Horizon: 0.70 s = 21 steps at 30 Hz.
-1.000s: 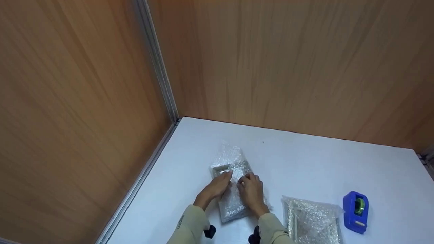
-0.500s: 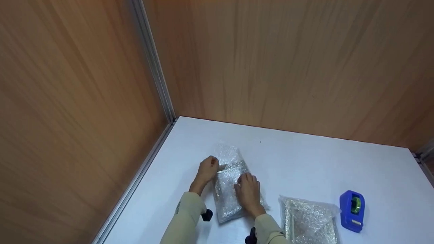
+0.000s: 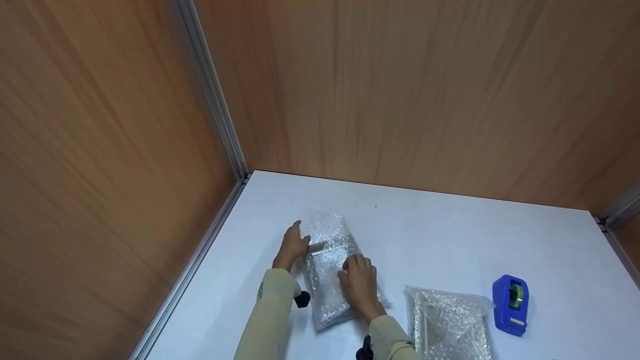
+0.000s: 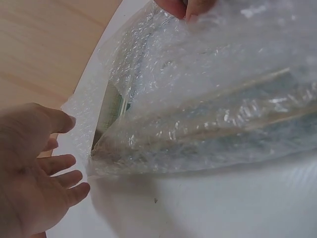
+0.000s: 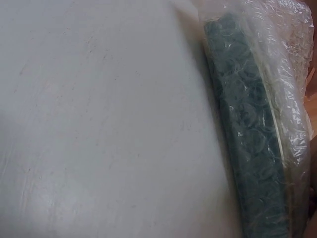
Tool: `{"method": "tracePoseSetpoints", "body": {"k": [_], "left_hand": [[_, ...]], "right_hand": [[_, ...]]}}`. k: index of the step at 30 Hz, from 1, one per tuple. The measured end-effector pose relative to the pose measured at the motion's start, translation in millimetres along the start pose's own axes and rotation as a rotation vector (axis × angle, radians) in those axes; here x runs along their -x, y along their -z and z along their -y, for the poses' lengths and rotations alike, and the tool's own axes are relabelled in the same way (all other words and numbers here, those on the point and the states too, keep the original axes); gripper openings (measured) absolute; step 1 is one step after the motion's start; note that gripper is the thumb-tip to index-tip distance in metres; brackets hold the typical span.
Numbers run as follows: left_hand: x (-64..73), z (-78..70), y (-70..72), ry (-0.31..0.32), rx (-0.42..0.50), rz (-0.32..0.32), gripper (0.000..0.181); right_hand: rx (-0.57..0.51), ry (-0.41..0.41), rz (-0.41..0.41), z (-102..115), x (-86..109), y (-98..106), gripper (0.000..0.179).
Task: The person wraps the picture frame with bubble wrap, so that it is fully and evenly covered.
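A flat, frame-like object (image 4: pixel 108 113) lies in bubble wrap (image 3: pixel 326 281) on the white table. Its bare corner shows at the far left end, where the wrap stands apart from it. My left hand (image 3: pixel 291 246) is beside that corner; in the left wrist view its fingers (image 4: pixel 64 179) are spread and hold nothing. Over the middle of the packet, my right hand (image 3: pixel 361 286) has curled fingers that pinch the wrap's upper layer. The right wrist view shows the packet's dark side (image 5: pixel 247 124) through the bubbles, with the right hand mostly out of sight.
A second bubble-wrapped frame (image 3: pixel 450 322) lies to the right, cut off by the view's lower edge. Beside it stands a blue tape dispenser (image 3: pixel 511 306) with a green roll. Wooden panels (image 3: pixel 400 100) close off the table's back and left sides.
My left hand has moved from on top of the packet to its far left corner, and its fingers have spread. The wrap now covers more of that corner. The right hand stays put.
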<state>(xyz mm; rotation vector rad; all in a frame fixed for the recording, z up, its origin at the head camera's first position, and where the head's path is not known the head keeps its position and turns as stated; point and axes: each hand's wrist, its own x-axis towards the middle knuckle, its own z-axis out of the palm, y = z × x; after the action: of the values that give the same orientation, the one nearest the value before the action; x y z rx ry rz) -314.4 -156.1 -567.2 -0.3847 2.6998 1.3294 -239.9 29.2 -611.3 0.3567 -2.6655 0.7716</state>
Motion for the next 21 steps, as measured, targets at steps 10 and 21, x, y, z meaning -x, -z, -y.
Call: {"method": "tracePoseSetpoints", "body": {"k": [10, 21], "left_hand": [[-2.1, -2.7, 1.2, -0.045, 0.000, -0.013, 0.047], [3.4, -10.7, -2.6, -0.167, -0.042, -0.027, 0.019]], "right_hand": [[-0.012, 0.020, -0.011, 2, 6.6, -2, 0.017], [0.000, 0.051, -0.036, 0, 10.8, -3, 0.017]]}}
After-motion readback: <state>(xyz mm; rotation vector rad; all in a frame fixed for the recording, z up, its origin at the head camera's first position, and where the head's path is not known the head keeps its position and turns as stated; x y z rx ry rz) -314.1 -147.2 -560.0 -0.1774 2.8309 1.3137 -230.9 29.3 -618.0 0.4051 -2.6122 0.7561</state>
